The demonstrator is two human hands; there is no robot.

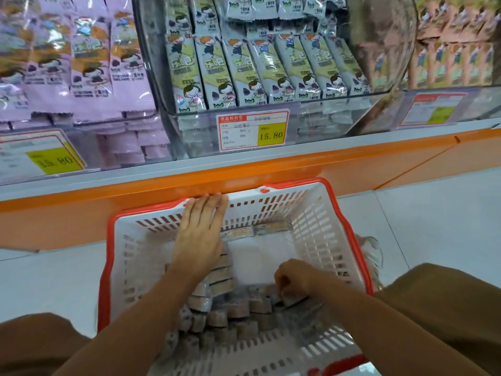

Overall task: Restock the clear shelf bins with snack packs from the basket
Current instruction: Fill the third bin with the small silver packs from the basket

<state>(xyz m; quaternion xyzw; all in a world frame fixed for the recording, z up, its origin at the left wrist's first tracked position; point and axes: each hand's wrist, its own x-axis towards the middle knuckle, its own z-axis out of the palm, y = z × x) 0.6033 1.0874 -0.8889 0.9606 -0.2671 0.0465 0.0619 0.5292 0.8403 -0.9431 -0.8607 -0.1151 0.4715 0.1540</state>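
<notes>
A white basket with a red rim (349, 234) stands on the floor below the shelf. Snack packs (217, 308) lie on edge in rows in its near half. My left hand (202, 229) reaches over the basket with flat fingers that touch the far rim; it holds nothing. My right hand (294, 280) is curled down onto the packs at the right, its fingers closed around some of them. Above, the middle clear shelf bin (320, 123) holds upright green-and-white snack packs (260, 74).
A bin of purple packs (81, 63) stands at the left and a bin of orange packs (455, 55) at the right. Price tags reading 15.80 (252, 131) hang on the bin fronts. An orange shelf edge (135, 191) runs above the basket. My knees flank it.
</notes>
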